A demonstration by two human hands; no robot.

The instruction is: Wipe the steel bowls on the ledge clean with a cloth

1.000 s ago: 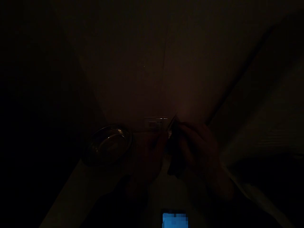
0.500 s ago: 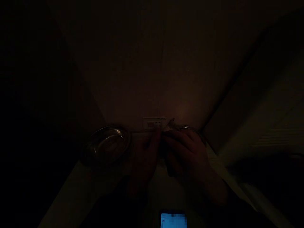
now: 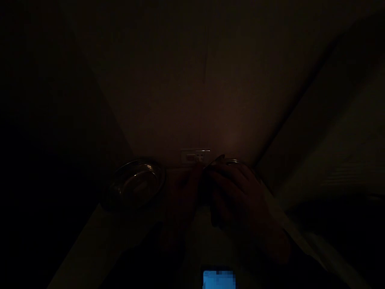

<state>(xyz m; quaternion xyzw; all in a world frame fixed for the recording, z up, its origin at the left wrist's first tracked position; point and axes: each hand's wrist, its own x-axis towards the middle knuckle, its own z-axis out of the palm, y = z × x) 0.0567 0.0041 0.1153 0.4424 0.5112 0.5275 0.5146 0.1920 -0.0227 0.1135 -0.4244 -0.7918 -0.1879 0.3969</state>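
Observation:
The scene is very dark. My left hand (image 3: 183, 196) is closed, its thumb pointing up towards the wall; whatever it grips is lost in shadow. Close beside it on the right, my right hand (image 3: 237, 192) has its fingers bent and pressed together. From above its fingertips juts a thin, flat, pointed piece (image 3: 219, 159), slanting up to the right; its kind is too dark to name. A shiny metal bowl (image 3: 161, 176) stands to the left of my hands. Behind my right hand shows the rim of a second metal dish (image 3: 233, 161), mostly covered.
A wall (image 3: 168, 100) rises right behind the hands, with a socket plate (image 3: 184, 156) low on it. A lit phone screen (image 3: 219, 280) lies at the near edge of the pale tabletop (image 3: 207, 245). Dark panels stand at both sides.
The pointed piece above my right fingertips has turned, showing a narrower, darker edge with its tip slightly lower and further right. Both hands stay nearly in place.

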